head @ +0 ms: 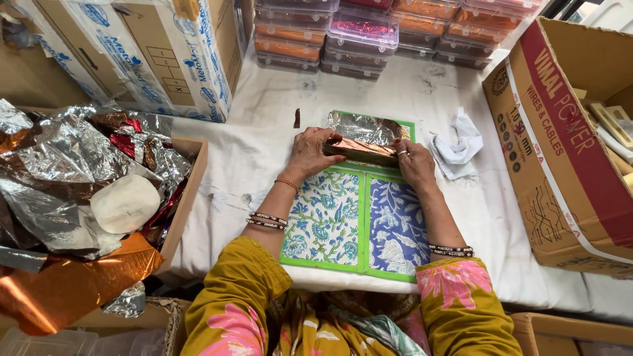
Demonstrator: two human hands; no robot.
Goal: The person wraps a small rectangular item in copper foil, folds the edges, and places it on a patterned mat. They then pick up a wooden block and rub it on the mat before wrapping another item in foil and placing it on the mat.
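Observation:
A copper-coloured foil-wrapped bar point(361, 152) lies across the far part of a floral mat with green borders point(359, 227). My left hand point(310, 153) grips the bar's left end. The bar's right end is pinched by my right hand point(414, 161), which wears a ring. Behind the bar a sheet of silver foil point(362, 126) spreads over the mat's far edge. Bangles circle both wrists.
A cardboard box point(191, 184) at left overflows with crumpled silver, red and orange foil point(72, 165). Stacked clear plastic containers point(359, 36) line the far edge. A crumpled white cloth point(459, 146) lies right of the mat. A large brown carton point(560, 138) stands at right.

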